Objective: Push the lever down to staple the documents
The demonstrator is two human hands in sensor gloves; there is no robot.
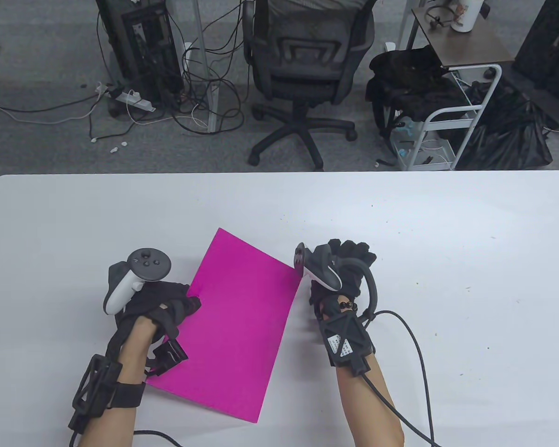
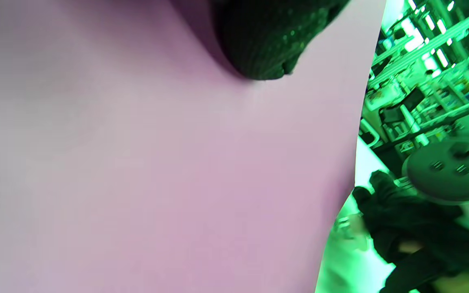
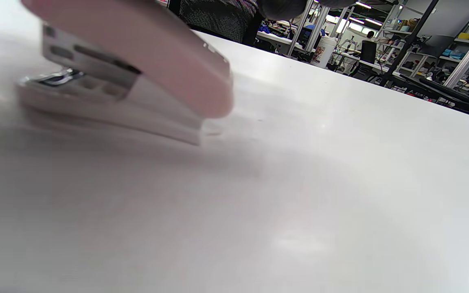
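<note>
A magenta sheet of paper [image 1: 237, 321] lies flat on the white table [image 1: 447, 233]. My left hand [image 1: 167, 302] rests on the sheet's left edge, and one fingertip [image 2: 259, 44] presses on the paper [image 2: 157, 162] in the left wrist view. My right hand [image 1: 349, 260] sits at the sheet's upper right corner with its fingers curled down over the stapler, which is hidden in the table view. The right wrist view shows the pale pink stapler [image 3: 136, 77], blurred, lying on the table with its metal mouth toward the left.
The table's far edge [image 1: 279, 173] runs across the middle of the table view. Beyond it stand an office chair [image 1: 303, 70], a white cart [image 1: 447, 121] and floor cables. A cable [image 1: 419, 354] trails from my right wrist over the table.
</note>
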